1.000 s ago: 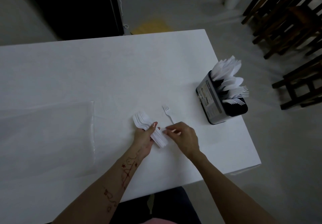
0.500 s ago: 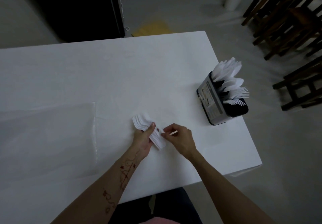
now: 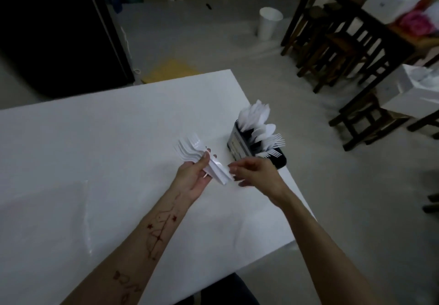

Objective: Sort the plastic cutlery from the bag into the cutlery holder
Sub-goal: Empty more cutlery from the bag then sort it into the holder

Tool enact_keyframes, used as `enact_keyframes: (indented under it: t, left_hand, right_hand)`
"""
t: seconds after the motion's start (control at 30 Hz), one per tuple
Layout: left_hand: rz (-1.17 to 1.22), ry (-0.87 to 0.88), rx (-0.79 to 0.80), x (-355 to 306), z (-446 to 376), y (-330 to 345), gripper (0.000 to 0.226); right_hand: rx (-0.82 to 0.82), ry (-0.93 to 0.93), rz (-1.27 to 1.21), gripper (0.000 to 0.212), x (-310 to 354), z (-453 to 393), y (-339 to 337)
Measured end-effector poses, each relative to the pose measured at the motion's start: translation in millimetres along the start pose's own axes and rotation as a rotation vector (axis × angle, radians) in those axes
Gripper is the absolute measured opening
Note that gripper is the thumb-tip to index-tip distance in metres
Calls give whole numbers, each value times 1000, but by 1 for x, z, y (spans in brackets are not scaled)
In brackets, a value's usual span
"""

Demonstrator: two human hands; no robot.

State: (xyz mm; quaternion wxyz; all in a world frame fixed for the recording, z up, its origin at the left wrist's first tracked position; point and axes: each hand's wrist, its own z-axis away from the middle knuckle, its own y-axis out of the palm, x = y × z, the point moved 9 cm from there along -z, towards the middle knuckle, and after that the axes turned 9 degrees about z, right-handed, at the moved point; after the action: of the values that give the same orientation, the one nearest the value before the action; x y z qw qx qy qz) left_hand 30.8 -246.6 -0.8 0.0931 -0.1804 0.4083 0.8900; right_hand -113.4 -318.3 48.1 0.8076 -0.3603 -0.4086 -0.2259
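A clear plastic bag (image 3: 45,212) lies flat on the white table (image 3: 107,138) toward its left edge, well apart from both hands; it is hard to make out beyond its shiny right-hand border. Near the middle of the table, toward its right edge, the left hand (image 3: 193,176) is raised palm up and grips a stack of white plastic forks (image 3: 198,156), thumb pressed over the handles; the tines fan out up and to the left, the handle ends point down and to the right. The forearm behind that hand carries reddish drawn marks. Just beside the handle ends, the right hand (image 3: 257,174) hovers with its fingers (image 3: 234,170) loosely curled and slightly parted, the tips close to the handle ends; whether they touch the plastic I cannot tell, and the hand grasps nothing that shows. Behind the right hand, by the table's right edge, stands the dark cutlery holder (image 3: 240,144), a label on its near side; white spoons (image 3: 257,117) fill its far part, more forks (image 3: 274,141) lean out to the right of its near part. On the floor beyond the table's far right corner stands a white bin (image 3: 269,25); dark wooden chairs (image 3: 332,50) crowd the right.
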Motion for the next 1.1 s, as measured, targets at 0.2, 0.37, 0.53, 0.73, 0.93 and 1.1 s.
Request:
enact_keyframes:
  t: [0.2, 0.37, 0.53, 0.73, 0.93, 1.1]
  left_hand:
    - [88, 153, 36, 16, -25, 75, 21]
    - [83, 349, -9, 35, -31, 95, 27]
    - [-154, 491, -65, 48, -31, 100, 19]
    - [-739, 555, 9, 56, -32, 114, 23]
    - [-1039, 693, 46, 58, -24, 127, 19]
    - [-1258, 800, 71, 65, -27, 122, 21]
  right_hand:
    - [-238, -22, 238, 10, -4, -18, -94]
    - [-303, -73, 260, 23, -6, -27, -119]
    - [-301, -115, 233, 28, -15, -34, -121]
    - [-444, -247, 204, 24, -8, -25, -126]
    - [-522, -587, 234, 40, 15, -7, -114]
    - [-391, -676, 233, 45, 20, -15, -95]
